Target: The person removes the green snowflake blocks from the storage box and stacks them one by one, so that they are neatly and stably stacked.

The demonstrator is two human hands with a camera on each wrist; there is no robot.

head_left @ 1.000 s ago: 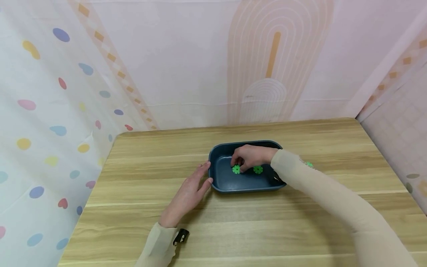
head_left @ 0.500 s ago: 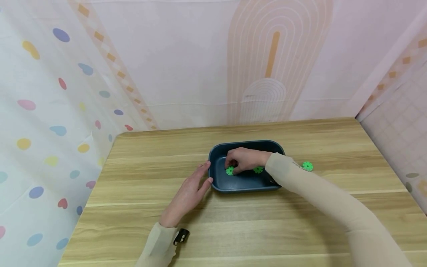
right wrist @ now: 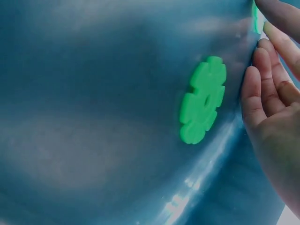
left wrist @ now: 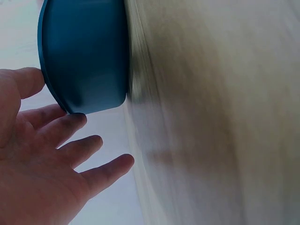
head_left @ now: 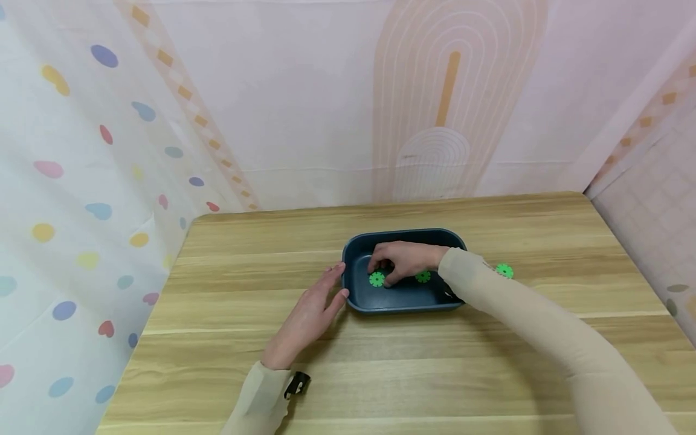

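Observation:
A dark blue rectangular tray (head_left: pixel 402 310) stands on the wooden table. Inside, a green notched disc (head_left: pixel 377 279) lies on the bottom toward the left, and a second green disc (head_left: pixel 423 276) lies to its right. My right hand (head_left: pixel 410 258) reaches into the tray, its thumb and fingertips spread around the left disc, not visibly gripping it. My left hand (head_left: pixel 307 317) touches the tray's left end with thumb and fingertips, its fingers fairly straight. In the left wrist view the left hand (left wrist: pixel 51 150) has some fingers off the tray wall (left wrist: pixel 89 56).
Another green disc (head_left: pixel 504 270) lies on the table right of the tray, partly behind the right sleeve (head_left: pixel 522 302). A patterned cloth (head_left: pixel 304 90) hangs along the table's back edge, with more cloth on both sides.
My right hand has slid the left disc leftward along the tray bottom, then its thumb has drawn slightly away from it. The left hand stays at the tray's end.

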